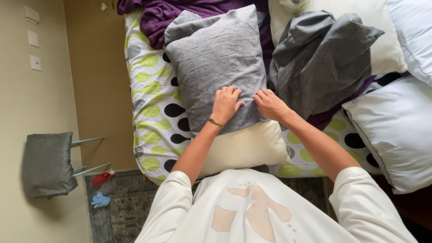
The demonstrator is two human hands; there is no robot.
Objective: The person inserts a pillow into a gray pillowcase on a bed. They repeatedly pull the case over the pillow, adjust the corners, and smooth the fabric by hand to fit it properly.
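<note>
1. Fingers [229,92] of your left hand [225,105] lie spread and flat on the grey pillowcase [216,58], palm down, closed on nothing; a thin gold bracelet [215,122] circles that wrist.
2. Your right hand [269,104] rests just beside the left, its fingers [262,95] curled down onto the right edge of the grey pillowcase; whether they pinch the cloth or only press it, you cannot tell.
3. You have the grey pillowcase drawn over most of a cream pillow [245,146]; the pillow's bare end sticks out of the case toward your body, and the whole thing lies on the bed [150,112] in front of you.
4. Your bed wears a sheet with green and black spots; a purple blanket [166,15] is bunched at its far end, touching the top of the grey pillowcase.
5. Right of your hands lies a second grey pillowcase [321,58], crumpled, partly over a cream pillow [387,49]; two white pillows [396,130] sit further right.
6. At the left, near the wall, you can see a chair with a grey seat [47,164]; a red thing [102,178] and a blue glove [101,200] lie on the patterned rug [121,211] beside it.
</note>
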